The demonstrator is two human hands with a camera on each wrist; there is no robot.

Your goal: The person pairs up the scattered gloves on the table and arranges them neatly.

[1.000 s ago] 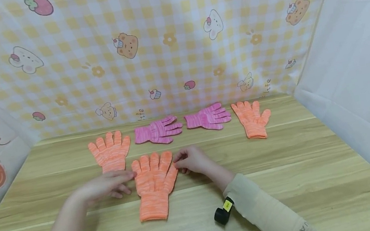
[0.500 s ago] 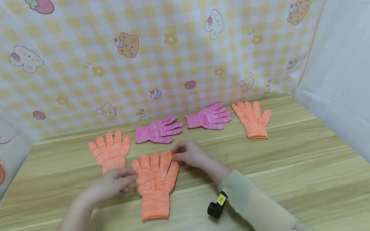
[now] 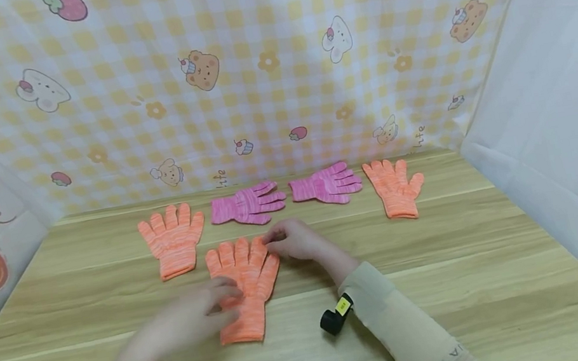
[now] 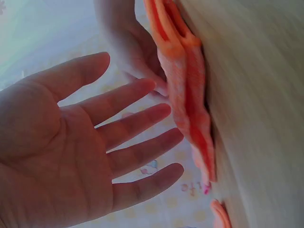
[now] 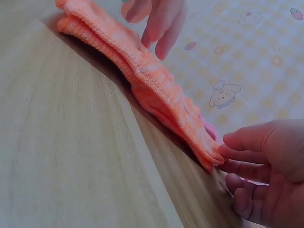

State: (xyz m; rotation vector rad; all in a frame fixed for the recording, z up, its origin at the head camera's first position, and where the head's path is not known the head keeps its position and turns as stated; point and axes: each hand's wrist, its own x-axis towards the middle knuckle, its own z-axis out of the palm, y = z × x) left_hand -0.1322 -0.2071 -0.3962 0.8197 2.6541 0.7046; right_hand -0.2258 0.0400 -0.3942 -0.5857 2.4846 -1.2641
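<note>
An orange knit glove [image 3: 248, 278] lies in the middle of the table, its fingers toward the back wall. In the left wrist view its cuff [image 4: 175, 47] shows two openings, one against the other, and the right wrist view shows layered edges along the glove [image 5: 137, 71]. My right hand [image 3: 297, 243] pinches the tip of one glove finger at its right, with thumb and fingers curled [image 5: 261, 166]. Blurred, my left hand [image 3: 196, 313] is over the left part of the palm and cuff. Its fingers spread nearly straight in the left wrist view, holding nothing [image 4: 95, 137].
Behind lie an orange glove [image 3: 174, 239] at left, two pink gloves [image 3: 247, 205] side by side with fingers pointing right, and another orange glove [image 3: 396, 187] at right. A yellow checked cloth [image 3: 275, 99] hangs along the table's back edge; white cloth flanks both sides.
My left hand has left the glove's left edge and moved right and toward me, uncovering the back left glove's cuff. My right hand has slid slightly up to a glove fingertip.
</note>
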